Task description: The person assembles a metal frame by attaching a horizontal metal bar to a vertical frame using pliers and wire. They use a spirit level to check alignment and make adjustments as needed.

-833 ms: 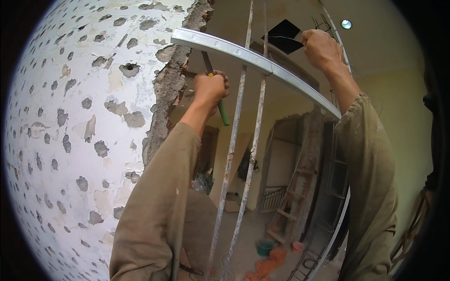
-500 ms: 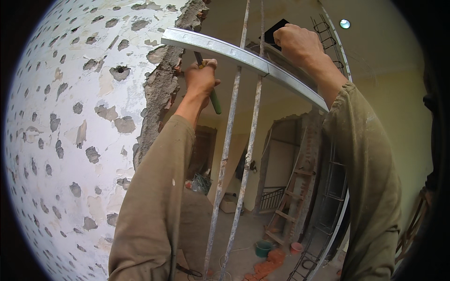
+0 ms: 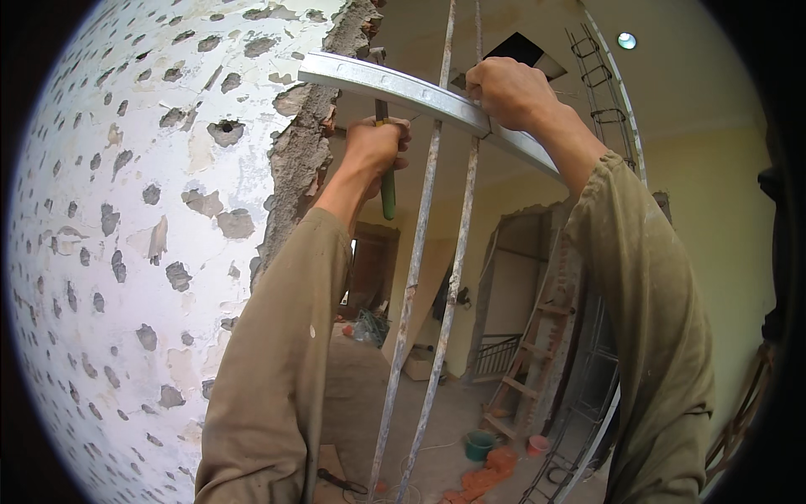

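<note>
Busy, by the look of things, at the shiny metal bar (image 3: pixel 386 86), near the top middle of the frame, right by the crossing with two thin, spotty rods: the left rod (image 3: pixel 420 227) and the right rod (image 3: pixel 458 244). Holding a tool with a green handle (image 3: pixel 388 197) in the left hand (image 3: pixel 374 147), fingers curled tight around the handle, just below the bar and left of both rods. Holding the right hand (image 3: pixel 514 94) up at the bar, near the right rod, fingers folded in like a fist.

For the next move, likely to need a firm grip, a steady bar and good care around the rods.

Hard to see: the middle of the tool, tucked behind the bar. Maybe showing its top as a small lump above the bar, but too small to be sure. Cannot tell about anything inside the right hand, with the fingertips turned away. Hidden too: part of the bar, behind the right hand and the right sleeve (image 3: pixel 655 294). Cannot tell about any touch between the bar's left end and the broken wall edge (image 3: pixel 302 160). Cut off at the top of the frame: both rods.
</note>
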Tool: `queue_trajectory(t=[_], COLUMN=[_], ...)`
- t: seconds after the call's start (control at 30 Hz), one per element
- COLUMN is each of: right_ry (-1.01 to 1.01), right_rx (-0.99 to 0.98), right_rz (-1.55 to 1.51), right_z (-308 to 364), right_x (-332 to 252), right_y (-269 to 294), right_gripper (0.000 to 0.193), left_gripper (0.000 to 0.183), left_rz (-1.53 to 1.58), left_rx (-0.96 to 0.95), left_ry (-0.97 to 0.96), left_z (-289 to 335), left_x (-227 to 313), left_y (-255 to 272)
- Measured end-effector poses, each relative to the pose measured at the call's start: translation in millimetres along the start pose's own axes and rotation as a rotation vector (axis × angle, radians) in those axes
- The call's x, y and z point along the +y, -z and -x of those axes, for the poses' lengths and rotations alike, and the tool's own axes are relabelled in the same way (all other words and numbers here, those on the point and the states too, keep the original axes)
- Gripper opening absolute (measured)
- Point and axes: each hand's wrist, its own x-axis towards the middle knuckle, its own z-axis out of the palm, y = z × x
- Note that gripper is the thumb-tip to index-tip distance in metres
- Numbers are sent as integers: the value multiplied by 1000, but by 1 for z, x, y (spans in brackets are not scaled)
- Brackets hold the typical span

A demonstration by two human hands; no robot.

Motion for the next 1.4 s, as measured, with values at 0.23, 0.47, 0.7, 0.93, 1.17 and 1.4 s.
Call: queue_trajectory(t=[0.23, 0.47, 0.7, 0.93, 1.17, 1.4], right_ry=[-139, 62, 146, 164, 80, -204], right_rx=[69, 201, 296, 355, 544, 422], right_rz=[-428, -430, -199, -81, -413, -670], right_z=[17, 53, 60, 54, 54, 43], right_x=[-13, -35, -59, -67, -51, -52], right_y=[-1, -12, -34, -42, -50, -32], right_gripper=[18, 35, 33, 15, 12, 24], left_gripper=[17, 28, 32, 33, 21, 30], left_rz=[286, 503, 720, 733, 561, 449], left_rx=[-55, -150, -341, -452, -133, -169], left_ry=[170, 138, 173, 179, 203, 152], left_z=[29, 47, 46, 45, 47, 22], left_x=[-8, -12, -15, -14, -10, -15], left_y=[3, 8, 13, 16, 13, 6])
